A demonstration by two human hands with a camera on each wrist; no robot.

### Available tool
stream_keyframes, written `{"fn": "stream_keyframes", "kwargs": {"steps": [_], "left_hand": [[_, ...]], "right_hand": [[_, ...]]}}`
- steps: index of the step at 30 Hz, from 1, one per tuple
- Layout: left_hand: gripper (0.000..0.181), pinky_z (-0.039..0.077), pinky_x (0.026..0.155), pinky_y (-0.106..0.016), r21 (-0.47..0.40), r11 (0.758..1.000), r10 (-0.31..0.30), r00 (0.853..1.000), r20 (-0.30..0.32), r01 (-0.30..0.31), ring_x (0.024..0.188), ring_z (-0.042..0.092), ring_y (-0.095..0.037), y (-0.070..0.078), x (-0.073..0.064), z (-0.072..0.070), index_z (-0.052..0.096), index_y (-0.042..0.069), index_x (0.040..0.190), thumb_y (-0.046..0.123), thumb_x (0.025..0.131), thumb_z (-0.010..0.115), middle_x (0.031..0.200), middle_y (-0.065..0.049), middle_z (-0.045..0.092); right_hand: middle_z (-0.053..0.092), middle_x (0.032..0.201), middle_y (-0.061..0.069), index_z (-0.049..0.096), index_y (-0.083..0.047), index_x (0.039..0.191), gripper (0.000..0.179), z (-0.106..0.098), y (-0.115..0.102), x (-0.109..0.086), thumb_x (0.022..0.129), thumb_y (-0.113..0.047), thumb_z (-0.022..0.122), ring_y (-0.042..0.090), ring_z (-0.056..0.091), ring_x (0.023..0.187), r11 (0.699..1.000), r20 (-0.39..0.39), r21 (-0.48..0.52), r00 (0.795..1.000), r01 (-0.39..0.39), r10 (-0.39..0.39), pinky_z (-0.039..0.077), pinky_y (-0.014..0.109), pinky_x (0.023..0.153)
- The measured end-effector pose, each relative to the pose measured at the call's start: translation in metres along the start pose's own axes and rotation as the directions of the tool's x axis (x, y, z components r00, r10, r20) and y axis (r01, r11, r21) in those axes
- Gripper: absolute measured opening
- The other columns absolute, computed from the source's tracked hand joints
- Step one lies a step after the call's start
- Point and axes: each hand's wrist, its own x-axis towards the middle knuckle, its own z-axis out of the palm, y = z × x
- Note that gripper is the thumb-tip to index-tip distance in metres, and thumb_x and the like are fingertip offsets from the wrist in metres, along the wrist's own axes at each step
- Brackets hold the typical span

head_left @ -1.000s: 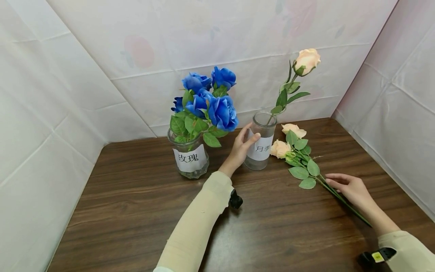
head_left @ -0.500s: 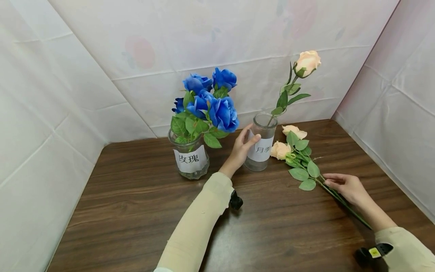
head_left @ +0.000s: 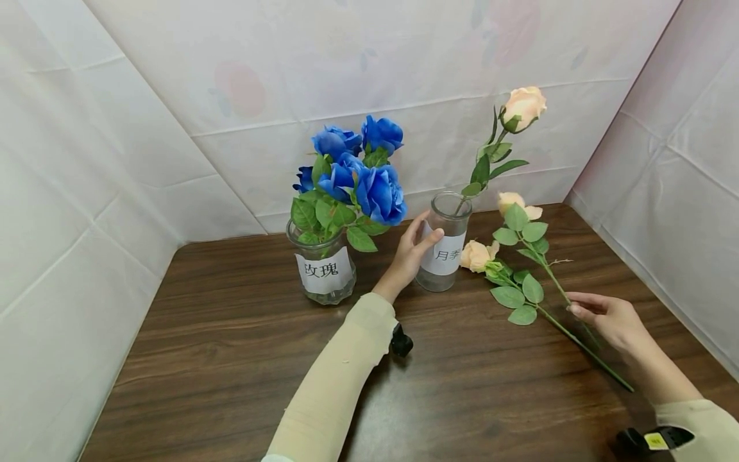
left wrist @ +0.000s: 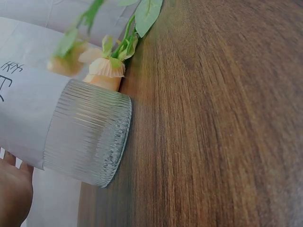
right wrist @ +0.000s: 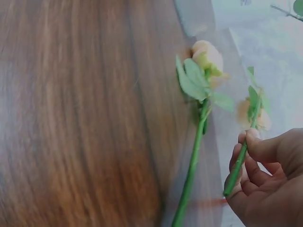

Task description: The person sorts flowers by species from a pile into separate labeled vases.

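My left hand holds the side of a clear glass vase with a white paper label, thumb in front and fingers behind. One peach rose stands in that vase, leaning right. In the left wrist view the vase's ribbed base stands on the wood. My right hand pinches the green stem of a second peach rose, its bloom raised at the far side. The right wrist view shows thumb and fingers around this stem. A third peach rose lies on the table, left of the held one.
Left of the held vase stands another labelled glass vase full of blue roses. Pale cloth hangs behind and at both sides of the dark wooden table. Black wrist cameras sit on the sleeves.
My right hand has picked one peach rose up off the other, moving it up and to the right. The left hand stays on the vase.
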Motion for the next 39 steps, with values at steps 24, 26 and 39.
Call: {"fn": "stream_keyframes", "kwargs": {"steps": [24,26,39], "left_hand": [[0.059,0.022,0.119,-0.036,0.003,1.000,0.022,1.000,0.002,-0.022,0.148,0.022,-0.020,-0.002,0.000,0.001,0.037,0.011,0.152,0.024,0.098,0.057,0.159,-0.007,0.030],[0.059,0.021,0.119,-0.035,0.004,1.000,0.019,1.000,0.002,-0.019,0.148,0.020,-0.020,-0.002,0.000,0.000,0.037,0.011,0.152,0.024,0.099,0.057,0.160,-0.007,0.028],[0.060,0.022,0.119,-0.038,0.008,1.000,0.022,1.000,-0.005,-0.022,0.148,0.021,-0.022,-0.001,0.000,0.000,0.037,0.011,0.152,0.025,0.098,0.058,0.160,-0.007,0.029]], "right_hand": [[0.074,0.091,-0.005,0.072,-0.012,0.109,0.024,0.019,-0.093,-0.009,0.091,0.002,0.069,0.004,0.071,0.081,0.652,-0.356,0.653,0.916,0.385,-0.183,0.053,0.013,0.068],[0.075,0.092,-0.002,0.071,-0.007,0.111,0.024,0.022,-0.105,-0.006,0.090,0.004,0.069,0.007,0.071,0.081,0.592,-0.403,0.675,0.892,0.440,-0.204,0.054,0.015,0.069],[0.072,0.086,0.011,0.065,0.006,0.107,0.016,0.031,-0.177,0.022,0.091,0.002,0.068,0.020,0.069,0.076,0.343,-0.559,0.742,0.814,0.575,-0.155,0.055,0.023,0.065]]}}
